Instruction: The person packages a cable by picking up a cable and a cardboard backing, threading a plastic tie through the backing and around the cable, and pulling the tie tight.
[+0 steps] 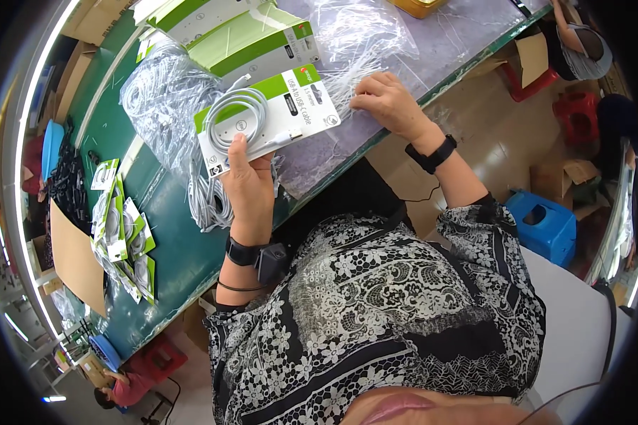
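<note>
The step in hand looks like fixing a cable to its card: the left hand grips the green-and-white card, toward 11 o'clock, its thumb pressing the coiled grey cable against it. The right hand, at 1 o'clock, has bunched fingers beside the loose clear ties; I cannot tell whether one is pinched. The next move probably calls for passing a single tie round the coil. On the worktop, a clear bag at 12 o'clock holds more ties; a plastic bag at 10 bulges with grey cables; a yellow tub sits at 1, cut by the frame
</note>
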{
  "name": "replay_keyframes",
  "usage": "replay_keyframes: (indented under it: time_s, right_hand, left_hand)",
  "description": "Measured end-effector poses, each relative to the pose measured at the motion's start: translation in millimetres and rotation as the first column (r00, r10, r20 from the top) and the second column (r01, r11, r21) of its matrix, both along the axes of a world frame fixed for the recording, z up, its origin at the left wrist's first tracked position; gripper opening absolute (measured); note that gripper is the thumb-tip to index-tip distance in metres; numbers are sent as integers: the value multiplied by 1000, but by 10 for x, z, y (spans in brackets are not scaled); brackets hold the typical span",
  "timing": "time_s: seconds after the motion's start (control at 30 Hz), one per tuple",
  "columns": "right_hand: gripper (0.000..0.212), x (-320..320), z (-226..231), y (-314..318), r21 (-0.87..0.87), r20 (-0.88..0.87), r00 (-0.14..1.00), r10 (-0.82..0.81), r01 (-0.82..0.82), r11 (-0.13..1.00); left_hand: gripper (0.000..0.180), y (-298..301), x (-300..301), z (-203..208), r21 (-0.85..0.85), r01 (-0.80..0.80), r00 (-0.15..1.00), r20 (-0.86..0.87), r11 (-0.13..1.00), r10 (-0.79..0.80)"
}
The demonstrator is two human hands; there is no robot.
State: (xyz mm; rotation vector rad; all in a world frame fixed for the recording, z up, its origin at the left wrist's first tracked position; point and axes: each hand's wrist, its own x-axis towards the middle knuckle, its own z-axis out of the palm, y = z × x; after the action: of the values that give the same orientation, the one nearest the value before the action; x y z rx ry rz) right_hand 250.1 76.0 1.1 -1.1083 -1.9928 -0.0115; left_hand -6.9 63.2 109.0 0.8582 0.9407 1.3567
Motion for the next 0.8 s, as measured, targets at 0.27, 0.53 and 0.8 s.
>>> replay_keyframes:
  time_s: [0.27,0.53,0.8]
  right_hand:
    - [12,-244,466,173,150,-152,979,138,-115,982]
    - [6,-792,873,-142,152,-314,854,415,-387,910]
    - [7,-1007,1078,-330,-292,-788,612,69,-469,834]
  left_hand:
    - [37,69,100,119,-18,168,967,199,986,-161]
    - [35,121,99,215,56,100,962,250,993,-111]
    - [31,16,59,14,90,2,1000,-4,996,-1]
